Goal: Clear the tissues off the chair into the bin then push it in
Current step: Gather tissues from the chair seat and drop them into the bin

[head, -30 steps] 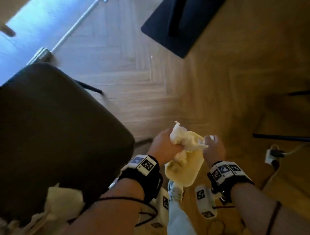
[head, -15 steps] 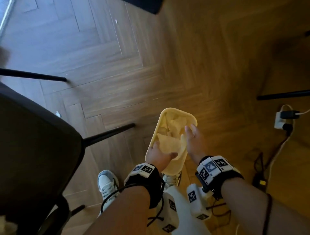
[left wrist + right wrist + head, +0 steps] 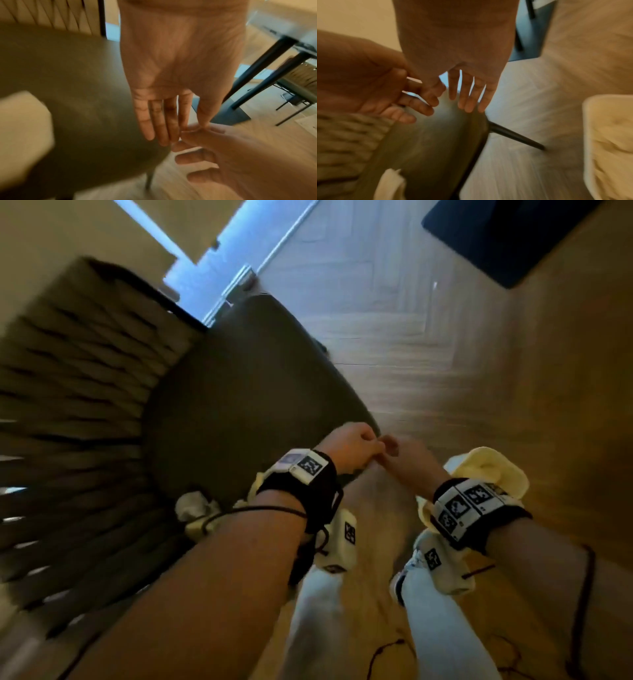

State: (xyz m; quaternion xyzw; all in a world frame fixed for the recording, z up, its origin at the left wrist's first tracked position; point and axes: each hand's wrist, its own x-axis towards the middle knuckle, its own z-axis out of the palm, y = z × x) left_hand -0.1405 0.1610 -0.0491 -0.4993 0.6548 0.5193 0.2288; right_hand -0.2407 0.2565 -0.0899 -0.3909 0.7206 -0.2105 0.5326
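Observation:
The chair has a dark seat (image 3: 246,392) and a woven back (image 3: 75,405) at the left. A crumpled white tissue (image 3: 193,505) lies on the seat's near part, beside my left forearm; it also shows as a blurred tissue (image 3: 24,121) and a tissue (image 3: 390,185). My left hand (image 3: 356,445) hovers over the seat's front corner, fingers (image 3: 161,125) straight, holding nothing. My right hand (image 3: 400,455) is just right of it, fingers (image 3: 469,100) straight and empty; the two hands touch at the fingertips. The yellow bin (image 3: 496,470) stands on the floor right of my right wrist, tissues inside (image 3: 611,142).
A dark table base (image 3: 507,237) lies on the wooden floor at the top right, with black table legs (image 3: 257,70) beyond the chair. My legs in light trousers (image 3: 315,611) stand between chair and bin. Thin cables (image 3: 387,648) trail on the floor below.
Both hands left the bin, where they had dropped tissues, and moved up and left to the chair's front corner, empty. The head view swung back onto the chair.

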